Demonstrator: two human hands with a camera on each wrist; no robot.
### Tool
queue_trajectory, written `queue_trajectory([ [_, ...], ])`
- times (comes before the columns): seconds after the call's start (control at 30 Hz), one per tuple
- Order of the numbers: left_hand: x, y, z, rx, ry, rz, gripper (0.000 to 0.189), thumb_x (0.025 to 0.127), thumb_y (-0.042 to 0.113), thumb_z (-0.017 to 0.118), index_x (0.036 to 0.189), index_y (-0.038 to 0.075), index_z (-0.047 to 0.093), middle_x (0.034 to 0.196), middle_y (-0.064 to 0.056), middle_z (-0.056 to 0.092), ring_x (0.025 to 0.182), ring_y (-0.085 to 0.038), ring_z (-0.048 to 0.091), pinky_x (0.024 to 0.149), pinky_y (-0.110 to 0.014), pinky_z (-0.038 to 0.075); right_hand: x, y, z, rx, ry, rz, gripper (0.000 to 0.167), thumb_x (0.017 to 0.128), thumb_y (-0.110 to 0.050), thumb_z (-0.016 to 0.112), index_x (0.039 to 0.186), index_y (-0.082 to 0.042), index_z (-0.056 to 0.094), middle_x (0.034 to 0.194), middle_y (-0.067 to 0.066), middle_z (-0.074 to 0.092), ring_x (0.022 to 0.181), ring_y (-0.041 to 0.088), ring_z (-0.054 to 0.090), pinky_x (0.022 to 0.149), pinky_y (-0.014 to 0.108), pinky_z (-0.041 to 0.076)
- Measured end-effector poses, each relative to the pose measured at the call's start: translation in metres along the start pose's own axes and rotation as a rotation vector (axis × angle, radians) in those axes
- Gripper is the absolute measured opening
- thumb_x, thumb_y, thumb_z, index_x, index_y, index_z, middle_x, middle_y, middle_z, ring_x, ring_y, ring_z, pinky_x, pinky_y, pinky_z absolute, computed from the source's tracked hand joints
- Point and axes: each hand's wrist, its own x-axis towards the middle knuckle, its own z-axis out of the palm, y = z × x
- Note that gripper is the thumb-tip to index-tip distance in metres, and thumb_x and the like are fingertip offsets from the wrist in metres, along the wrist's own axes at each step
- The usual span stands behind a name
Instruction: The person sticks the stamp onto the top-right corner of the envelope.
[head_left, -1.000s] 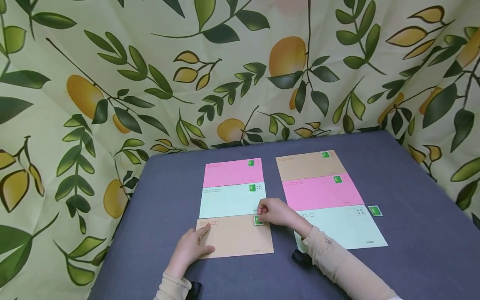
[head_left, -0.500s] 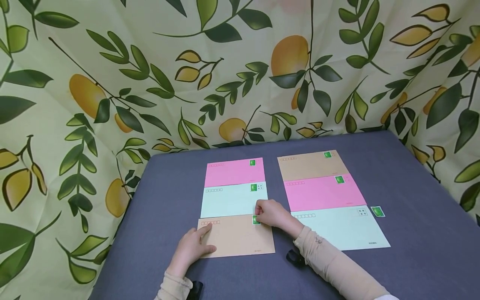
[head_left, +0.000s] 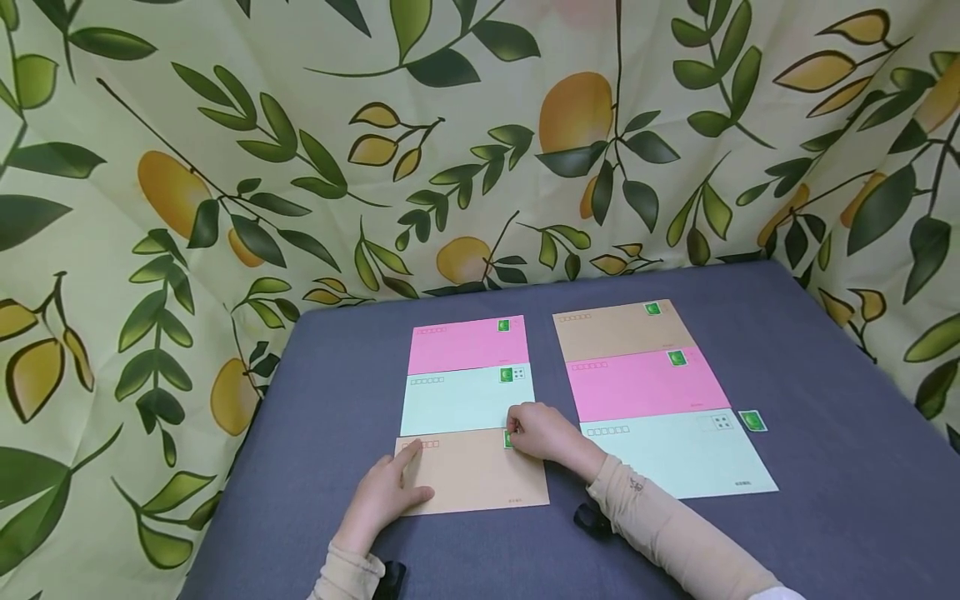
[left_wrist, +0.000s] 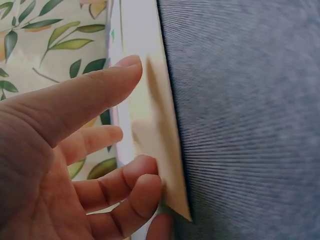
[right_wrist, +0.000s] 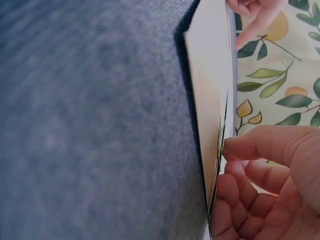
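Observation:
A tan envelope [head_left: 474, 477] lies nearest me in the left column. My left hand [head_left: 381, 498] rests on its left end, index finger and thumb stretched out over the paper. In the left wrist view the thumb [left_wrist: 112, 80] lies over the envelope's edge. At the envelope's upper right corner, my right hand [head_left: 549, 432] pinches a green postage stamp [head_left: 507, 440], its fingers covering much of it. The right wrist view shows the stamp [right_wrist: 220, 145] edge-on under the thumb tip, with the other fingers curled close to the paper.
Above it lie a mint envelope [head_left: 457, 407] and a pink envelope [head_left: 457, 346], both stamped. The right column has stamped tan [head_left: 615, 335] and pink [head_left: 637, 387] envelopes, and a mint envelope [head_left: 675, 458] with a loose stamp [head_left: 753, 421] beside it. A leaf-patterned curtain [head_left: 465, 108] backs the table.
My right hand has shifted slightly left along the tan envelope's top edge, taking the stamp inward from the corner. My left hand stays in place.

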Motion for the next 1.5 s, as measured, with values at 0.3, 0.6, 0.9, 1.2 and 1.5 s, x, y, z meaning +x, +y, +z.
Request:
queue_trajectory([
  [0.3,0.009,0.024,-0.002,0.116,0.055,0.11,0.055,0.077,0.034,0.072,0.126,0.013,0.058,0.065,0.002,0.043,0.056,-0.009,0.037,0.051,-0.025,0.032,-0.011,0.007,-0.021,0.078,0.066,0.029,0.003,0.081,-0.014,0.064,0.083,-0.011,0.063,0.055,-0.004,0.043,0.048,0.008,0.038,0.046,0.021,0.029],
  [0.6,0.024,0.076,0.006,0.23,0.165,0.289,0.041,0.078,0.038,0.07,0.112,0.016,0.068,0.067,0.004,0.049,0.056,-0.008,0.041,0.056,-0.026,0.032,-0.032,0.031,-0.064,0.106,0.118,0.085,0.011,0.084,-0.021,0.066,0.087,-0.011,0.064,0.064,-0.001,0.053,0.054,0.01,0.045,0.049,0.025,0.037],
  [0.9,0.032,0.14,0.028,0.22,0.118,0.422,0.041,0.081,0.043,0.067,0.115,0.02,0.067,0.083,0.002,0.059,0.067,-0.008,0.049,0.062,-0.024,0.033,-0.059,0.068,-0.11,0.067,0.191,0.188,0.018,0.087,-0.025,0.063,0.094,-0.008,0.063,0.077,0.004,0.06,0.067,0.014,0.05,0.055,0.027,0.039],
  [1.2,0.028,0.186,0.062,0.317,0.056,0.55,0.04,0.081,0.047,0.067,0.115,0.027,0.066,0.088,0.005,0.06,0.074,-0.007,0.053,0.062,-0.021,0.033,-0.093,0.115,-0.139,0.059,0.237,0.319,0.038,0.09,-0.035,0.058,0.103,0.001,0.06,0.089,0.017,0.062,0.074,0.021,0.055,0.057,0.028,0.04],
  [1.5,0.03,0.197,0.088,0.362,0.007,0.561,0.039,0.08,0.049,0.066,0.113,0.03,0.067,0.091,0.006,0.062,0.076,-0.006,0.053,0.06,-0.022,0.029,-0.127,0.165,-0.152,0.022,0.184,0.496,0.048,0.09,-0.035,0.056,0.106,0.01,0.053,0.095,0.027,0.057,0.077,0.029,0.052,0.059,0.032,0.043],
])
